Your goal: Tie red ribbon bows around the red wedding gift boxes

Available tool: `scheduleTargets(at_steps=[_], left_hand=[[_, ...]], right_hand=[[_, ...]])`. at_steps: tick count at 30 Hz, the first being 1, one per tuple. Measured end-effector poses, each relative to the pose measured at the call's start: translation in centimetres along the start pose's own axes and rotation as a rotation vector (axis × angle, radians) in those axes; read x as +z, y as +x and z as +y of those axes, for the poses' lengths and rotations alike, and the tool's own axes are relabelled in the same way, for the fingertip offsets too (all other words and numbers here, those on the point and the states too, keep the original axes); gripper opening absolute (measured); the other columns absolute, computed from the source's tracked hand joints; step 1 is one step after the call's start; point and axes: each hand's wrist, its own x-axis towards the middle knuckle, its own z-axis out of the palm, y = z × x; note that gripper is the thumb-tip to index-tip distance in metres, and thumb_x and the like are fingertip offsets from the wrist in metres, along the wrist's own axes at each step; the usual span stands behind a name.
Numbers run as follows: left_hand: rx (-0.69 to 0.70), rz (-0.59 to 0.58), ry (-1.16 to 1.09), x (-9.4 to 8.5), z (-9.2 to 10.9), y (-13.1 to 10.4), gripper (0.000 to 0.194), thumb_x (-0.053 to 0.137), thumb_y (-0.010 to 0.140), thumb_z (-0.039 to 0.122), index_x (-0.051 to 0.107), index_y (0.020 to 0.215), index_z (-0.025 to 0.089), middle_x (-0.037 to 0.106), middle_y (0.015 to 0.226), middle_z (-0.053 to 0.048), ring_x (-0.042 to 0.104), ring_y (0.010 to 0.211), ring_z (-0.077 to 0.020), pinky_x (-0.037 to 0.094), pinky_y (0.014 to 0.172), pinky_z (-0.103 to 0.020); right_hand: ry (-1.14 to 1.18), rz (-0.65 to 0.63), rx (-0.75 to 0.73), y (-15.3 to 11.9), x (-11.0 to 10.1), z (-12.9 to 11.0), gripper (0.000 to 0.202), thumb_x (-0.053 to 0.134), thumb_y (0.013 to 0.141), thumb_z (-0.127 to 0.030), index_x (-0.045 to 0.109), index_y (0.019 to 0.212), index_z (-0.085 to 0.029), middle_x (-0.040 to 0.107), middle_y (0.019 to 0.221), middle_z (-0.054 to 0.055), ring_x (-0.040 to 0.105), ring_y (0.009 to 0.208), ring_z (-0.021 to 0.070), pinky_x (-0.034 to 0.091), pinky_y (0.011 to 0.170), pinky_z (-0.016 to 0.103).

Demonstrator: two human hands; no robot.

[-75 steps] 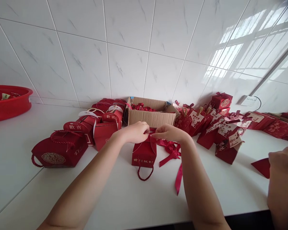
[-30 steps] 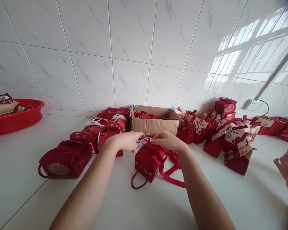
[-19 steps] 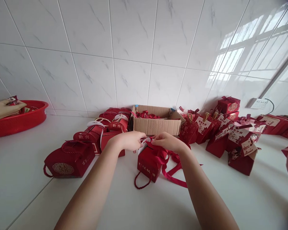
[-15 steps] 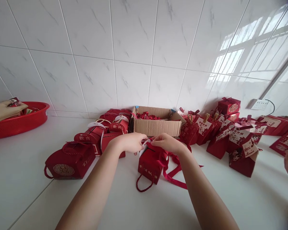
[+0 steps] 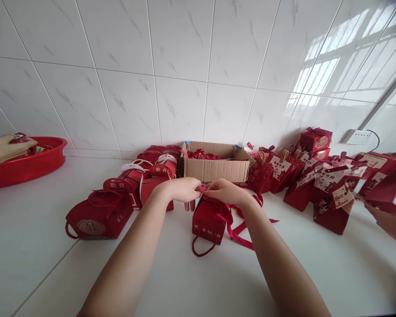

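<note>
A small red gift box (image 5: pixel 208 231) with gold characters and a rope handle stands on the white table in front of me. Above its top, my left hand (image 5: pixel 185 190) pinches a red ribbon (image 5: pixel 203 188). My right hand (image 5: pixel 227 193) is closed on the same ribbon from the other side, with both sets of fingertips nearly touching. Loose ribbon ends trail across the table on the box's right. Fingers partly hide the box top, so how the ribbon runs there cannot be made out.
Behind stands a cardboard carton (image 5: pixel 216 171) of red ribbons. Red gift boxes (image 5: pixel 99 215) sit left, and red bags (image 5: pixel 333 211) crowd the right. A co-worker's hand (image 5: pixel 11 149) holds a packet over a red basin (image 5: pixel 33 169); another person's hand (image 5: pixel 387 224) holds a red box.
My hands have come closer together over the box, and the white strip between them no longer shows. At right, the other person's hand has moved inward, with a red box now visible in it.
</note>
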Motion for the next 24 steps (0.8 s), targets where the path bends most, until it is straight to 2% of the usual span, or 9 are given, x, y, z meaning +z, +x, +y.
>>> scheduleTargets(at_steps=[2,4,5,7,10,14,17,20,24], left_hand=[[-0.025,-0.024,-0.044,-0.2,-0.2,0.0,0.008,0.044,0.075,0.022,0.047,0.082,0.020,0.073,0.077,-0.004,0.071,0.070,-0.0207,0.050,0.070,-0.031],[-0.068,0.006,-0.082,-0.6,-0.7,-0.4,0.006,0.041,0.075,0.022,0.044,0.080,0.021,0.072,0.066,-0.003,0.070,0.066,-0.0203,0.050,0.072,-0.032],[-0.089,0.040,-0.091,-0.9,-1.1,-0.8,0.005,0.039,0.075,0.022,0.044,0.078,0.021,0.070,0.062,-0.002,0.069,0.064,-0.0204,0.049,0.072,-0.032],[-0.124,0.137,-0.101,-1.6,-2.0,-2.0,0.008,0.036,0.077,0.025,0.042,0.073,0.021,0.067,0.054,-0.002,0.068,0.060,-0.0213,0.049,0.072,-0.033],[-0.110,0.364,-0.181,-2.5,-3.2,-3.9,0.015,0.034,0.080,0.031,0.042,0.071,0.021,0.065,0.051,-0.001,0.066,0.060,-0.0213,0.049,0.072,-0.032],[-0.056,0.644,-0.292,-3.0,-3.7,-5.1,0.027,0.038,0.083,0.047,0.046,0.077,0.021,0.066,0.057,-0.001,0.066,0.066,-0.0206,0.048,0.066,-0.029],[-0.093,0.773,-0.139,-3.1,-3.7,-5.4,0.035,0.048,0.077,0.057,0.047,0.079,0.021,0.068,0.064,-0.002,0.065,0.070,-0.0216,0.044,0.061,-0.028],[-0.163,0.839,0.036,-3.3,-3.9,-6.3,0.039,0.054,0.073,0.057,0.049,0.089,0.022,0.069,0.074,-0.003,0.063,0.070,-0.0232,0.040,0.055,-0.028],[-0.209,0.852,0.209,-3.1,-4.9,-7.5,0.039,0.051,0.075,0.055,0.049,0.097,0.022,0.067,0.080,-0.006,0.061,0.069,-0.0252,0.036,0.052,-0.029]], right_hand=[[-0.044,0.074,0.023,-0.4,-0.1,-0.3,0.028,0.062,0.073,-0.040,0.054,0.059,-0.017,0.043,0.054,-0.003,0.033,0.047,0.0078,0.023,0.045,0.025],[-0.054,0.239,0.035,-1.5,-0.3,-0.4,0.021,0.063,0.073,-0.038,0.064,0.079,-0.018,0.058,0.068,0.001,0.046,0.053,0.0113,0.033,0.049,0.026],[-0.047,0.335,0.027,-2.3,-0.5,-0.4,0.025,0.064,0.074,-0.038,0.065,0.092,-0.020,0.063,0.080,0.004,0.053,0.061,0.0138,0.038,0.053,0.027],[-0.028,0.484,0.000,-4.1,-0.6,0.1,0.034,0.064,0.076,-0.039,0.062,0.106,-0.023,0.065,0.101,0.008,0.060,0.081,0.0187,0.045,0.065,0.030],[0.024,0.569,0.018,-6.4,0.1,1.9,0.034,0.062,0.078,-0.048,0.060,0.101,-0.023,0.064,0.108,0.008,0.060,0.099,0.0223,0.047,0.078,0.034],[0.167,0.571,0.080,-7.2,2.6,5.3,0.041,0.055,0.079,-0.060,0.056,0.088,-0.019,0.065,0.092,0.007,0.063,0.086,0.0200,0.048,0.074,0.033],[0.291,0.505,0.157,-7.0,4.2,6.9,0.048,0.050,0.080,-0.065,0.055,0.085,-0.018,0.063,0.086,0.005,0.062,0.075,0.0171,0.047,0.066,0.030],[0.358,0.388,0.250,-7.0,4.6,6.9,0.054,0.047,0.079,-0.069,0.057,0.082,-0.017,0.063,0.078,0.004,0.058,0.065,0.0147,0.044,0.061,0.029],[0.388,0.299,0.206,-7.5,3.9,6.3,0.054,0.054,0.075,-0.068,0.060,0.067,-0.015,0.060,0.070,0.005,0.055,0.066,0.0146,0.042,0.065,0.030]])
